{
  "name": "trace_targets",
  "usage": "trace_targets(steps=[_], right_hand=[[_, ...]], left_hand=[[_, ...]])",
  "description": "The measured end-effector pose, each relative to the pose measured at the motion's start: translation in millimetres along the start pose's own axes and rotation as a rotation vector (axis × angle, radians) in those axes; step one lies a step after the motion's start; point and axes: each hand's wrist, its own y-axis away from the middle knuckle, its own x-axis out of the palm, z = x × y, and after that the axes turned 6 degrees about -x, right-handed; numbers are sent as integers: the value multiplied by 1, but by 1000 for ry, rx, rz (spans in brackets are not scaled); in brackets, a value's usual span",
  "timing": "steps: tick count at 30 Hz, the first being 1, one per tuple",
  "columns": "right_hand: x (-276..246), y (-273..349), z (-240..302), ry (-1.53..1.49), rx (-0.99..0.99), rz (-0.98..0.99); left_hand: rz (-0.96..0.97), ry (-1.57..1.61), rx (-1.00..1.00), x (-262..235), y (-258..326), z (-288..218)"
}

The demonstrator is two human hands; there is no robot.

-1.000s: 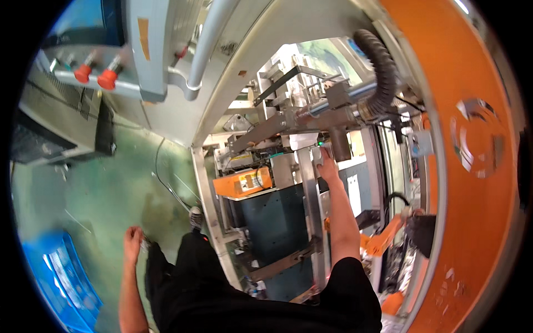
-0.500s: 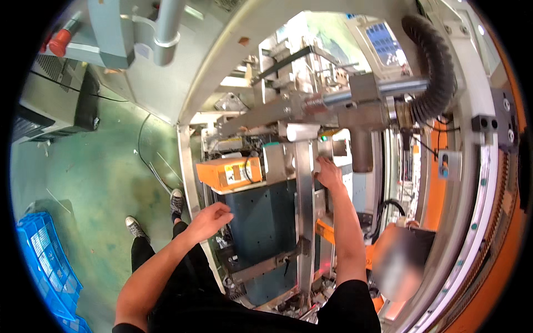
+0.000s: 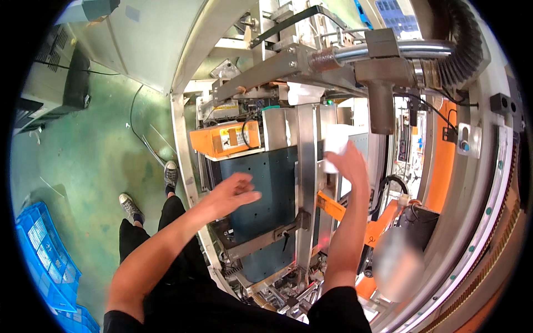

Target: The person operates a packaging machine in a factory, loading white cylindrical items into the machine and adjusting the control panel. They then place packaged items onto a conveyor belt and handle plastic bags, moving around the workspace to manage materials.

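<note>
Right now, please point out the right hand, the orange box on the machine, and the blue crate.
right hand (image 3: 351, 161), head view, back of the hand
orange box (image 3: 225, 140), head view, front face
blue crate (image 3: 41, 252), head view, lattice wall

looks like a factory floor to me: big steel-framed machine (image 3: 300, 166) with an orange unit (image 3: 225, 140), ribbed black hose (image 3: 463, 44), green painted floor (image 3: 89, 150), blue plastic crate (image 3: 41, 255)

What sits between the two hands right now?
In the head view, an upright metal bar of the machine frame stands between the left hand and the right hand, with the dark teal panel behind.
</note>
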Motion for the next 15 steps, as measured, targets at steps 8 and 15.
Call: trace_targets(steps=[8,15], right_hand=[[14,-16,5,-400,-214,-180],[82,-223,-35,267,-717,-520]], left_hand=[[72,423,-80,22,-8,-13],[-14,303,-165,-16,17,-5]])
